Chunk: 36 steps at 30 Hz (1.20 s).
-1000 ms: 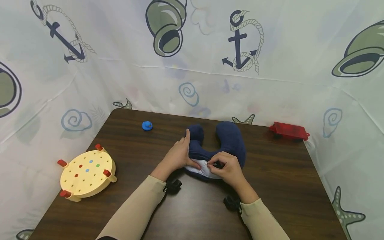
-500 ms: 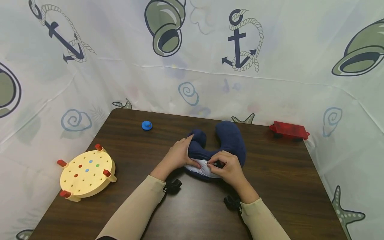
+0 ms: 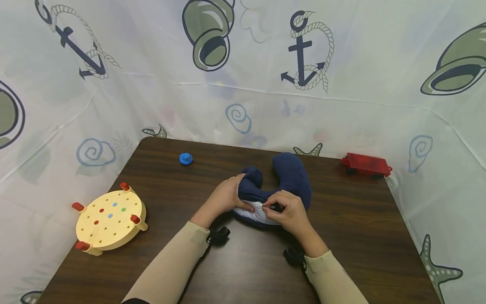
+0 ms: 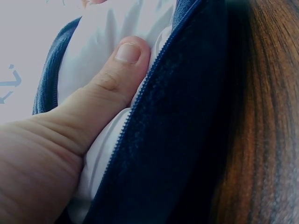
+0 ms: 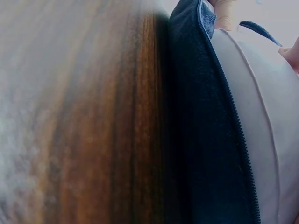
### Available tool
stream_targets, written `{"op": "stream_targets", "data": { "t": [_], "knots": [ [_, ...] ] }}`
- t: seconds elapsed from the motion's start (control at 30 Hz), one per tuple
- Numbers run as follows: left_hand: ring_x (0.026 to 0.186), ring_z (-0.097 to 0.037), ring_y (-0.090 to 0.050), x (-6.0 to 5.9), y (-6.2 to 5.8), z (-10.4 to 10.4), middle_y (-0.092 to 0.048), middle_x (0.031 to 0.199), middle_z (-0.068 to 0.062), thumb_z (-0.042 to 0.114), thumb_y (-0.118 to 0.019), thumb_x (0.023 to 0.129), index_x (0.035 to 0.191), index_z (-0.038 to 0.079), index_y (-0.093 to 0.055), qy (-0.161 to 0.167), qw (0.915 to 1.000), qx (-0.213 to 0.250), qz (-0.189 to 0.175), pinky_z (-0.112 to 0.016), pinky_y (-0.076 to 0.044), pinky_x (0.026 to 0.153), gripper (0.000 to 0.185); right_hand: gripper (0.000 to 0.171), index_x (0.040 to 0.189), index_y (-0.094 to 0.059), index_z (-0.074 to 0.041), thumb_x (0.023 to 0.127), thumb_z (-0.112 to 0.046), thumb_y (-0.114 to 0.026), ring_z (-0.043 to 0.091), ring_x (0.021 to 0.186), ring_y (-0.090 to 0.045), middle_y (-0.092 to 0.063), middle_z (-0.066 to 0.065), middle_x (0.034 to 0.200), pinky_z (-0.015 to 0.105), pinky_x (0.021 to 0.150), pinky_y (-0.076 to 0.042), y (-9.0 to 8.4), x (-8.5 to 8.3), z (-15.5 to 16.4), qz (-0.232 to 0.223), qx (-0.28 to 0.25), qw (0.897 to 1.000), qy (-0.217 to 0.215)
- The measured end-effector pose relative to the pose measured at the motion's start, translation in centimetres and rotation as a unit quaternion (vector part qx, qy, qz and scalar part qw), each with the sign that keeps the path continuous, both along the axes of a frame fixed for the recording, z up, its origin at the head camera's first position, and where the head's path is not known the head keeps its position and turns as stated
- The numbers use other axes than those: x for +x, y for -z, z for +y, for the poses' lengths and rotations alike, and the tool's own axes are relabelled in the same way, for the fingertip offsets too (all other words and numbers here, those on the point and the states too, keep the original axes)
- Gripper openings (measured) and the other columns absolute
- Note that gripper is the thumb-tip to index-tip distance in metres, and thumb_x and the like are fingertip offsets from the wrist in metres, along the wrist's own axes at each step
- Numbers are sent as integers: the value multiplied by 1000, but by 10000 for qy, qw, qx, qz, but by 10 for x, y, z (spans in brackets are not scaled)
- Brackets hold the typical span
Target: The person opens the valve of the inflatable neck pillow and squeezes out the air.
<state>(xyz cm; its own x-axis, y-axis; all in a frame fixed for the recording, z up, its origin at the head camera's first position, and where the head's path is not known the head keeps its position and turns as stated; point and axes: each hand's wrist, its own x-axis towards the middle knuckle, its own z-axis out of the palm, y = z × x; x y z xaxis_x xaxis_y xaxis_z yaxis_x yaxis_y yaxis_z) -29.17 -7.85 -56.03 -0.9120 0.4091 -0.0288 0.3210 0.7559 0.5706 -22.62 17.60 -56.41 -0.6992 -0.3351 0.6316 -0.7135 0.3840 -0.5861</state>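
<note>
A navy U-shaped neck pillow (image 3: 294, 179) lies on the table, its two ends pointing away from me. Along its near side the zipper (image 5: 236, 116) is undone, and a smooth white inner cushion (image 3: 255, 215) shows through the gap. My left hand (image 3: 224, 197) grips the pillow's left side, its thumb (image 4: 114, 72) pressed on the white cushion beside the zipper teeth; the other fingers are mostly hidden behind the cover. With thumb and fingertips my right hand (image 3: 289, 214) pinches at the white cushion in the middle of the opening. What exactly those fingertips hold is too small to tell.
On the dark wooden table (image 3: 235, 270), a round yellow pegboard stool (image 3: 110, 219) with red-tipped legs lies at the left edge. A small blue rubber duck (image 3: 186, 158) sits at the back left. At the back right stands a red toy wagon (image 3: 366, 164).
My left index finger, which pointed up, has curled down over the pillow. The pillow's left end has bent nearer to me. My right hand has hardly moved.
</note>
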Motion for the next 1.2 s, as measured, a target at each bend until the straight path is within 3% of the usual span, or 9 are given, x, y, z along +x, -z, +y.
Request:
{"op": "stream_targets", "data": {
  "t": [0.33,0.63,1.2],
  "knots": [
    [142,-36,-61,-1,1,0,-63,154,-16,59,-106,57,164,10,-45,21,9999,164,-39,-54,-50,118,133,23,92,-83,-20,81,-2,-92,7,73,-56,-77,-9,88,16,66,-40,1,0,-1,13,-10,10000,8],
    [127,-33,-70,-1,3,-1,-72,140,-11,59,-106,58,155,13,-54,90,9996,254,54,-52,-55,109,120,23,92,-83,-20,81,-3,-93,7,74,-58,-77,-10,88,16,66,-41,2,1,-2,29,7,10000,50],
    [124,-33,-71,1,0,0,-74,136,-11,56,-107,58,148,15,-59,-25,9996,255,-140,-52,-57,107,110,22,92,-83,-20,81,-3,-92,7,74,-57,-77,-10,88,15,66,-41,2,1,-1,18,9,10000,49]
  ]
}}
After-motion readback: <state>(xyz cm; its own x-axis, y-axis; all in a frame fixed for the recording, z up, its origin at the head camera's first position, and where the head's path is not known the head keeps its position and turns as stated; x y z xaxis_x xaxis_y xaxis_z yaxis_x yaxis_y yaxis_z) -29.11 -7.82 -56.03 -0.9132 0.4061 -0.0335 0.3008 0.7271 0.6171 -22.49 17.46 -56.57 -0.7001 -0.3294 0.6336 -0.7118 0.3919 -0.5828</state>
